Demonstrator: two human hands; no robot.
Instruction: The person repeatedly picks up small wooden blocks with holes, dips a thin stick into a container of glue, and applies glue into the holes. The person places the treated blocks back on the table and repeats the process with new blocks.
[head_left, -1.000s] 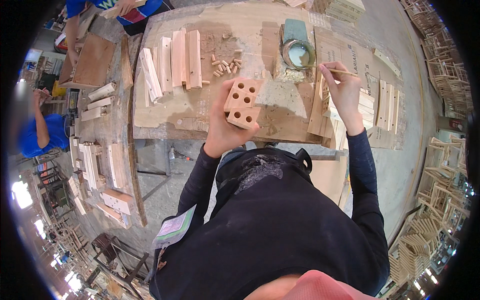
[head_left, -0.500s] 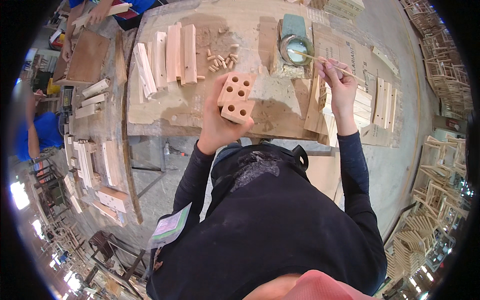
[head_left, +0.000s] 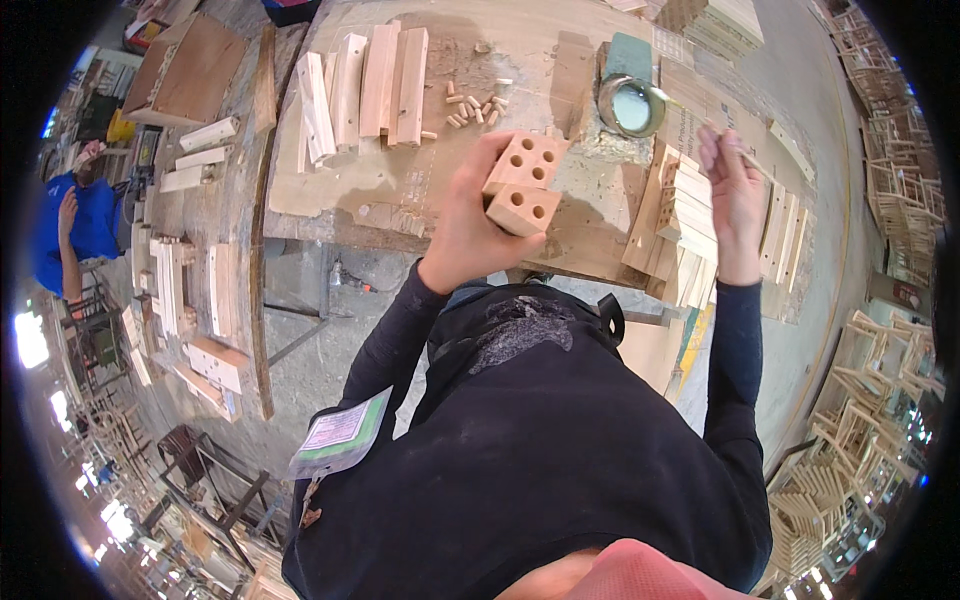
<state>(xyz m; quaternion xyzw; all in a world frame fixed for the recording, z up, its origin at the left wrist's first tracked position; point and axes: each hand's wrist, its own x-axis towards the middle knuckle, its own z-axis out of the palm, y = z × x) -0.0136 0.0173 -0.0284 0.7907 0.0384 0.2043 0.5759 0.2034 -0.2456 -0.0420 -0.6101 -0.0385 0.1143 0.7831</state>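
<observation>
My left hand is wrapped around a bundle of wooden pieces, their ends turned up. Pairs of round drilled holes show in those ends. Off to the right, the raised right hand pinches a thin wooden stick, its tip coated with something whitish. The stick's tip is just past the right rim of a round pot holding milky white liquid. Beyond the left hand, several short wooden dowels lie loose on the cardboard-covered table.
Wooden pieces stand in a row at the table's far left. More pieces lie stacked under and beside my right hand. A green block sits behind the pot. Another bench runs along the left, near a person in blue.
The stick's tip has come out of the pot, and my right hand has moved right. In the picture, the left hand and its wooden pieces have shifted right.
</observation>
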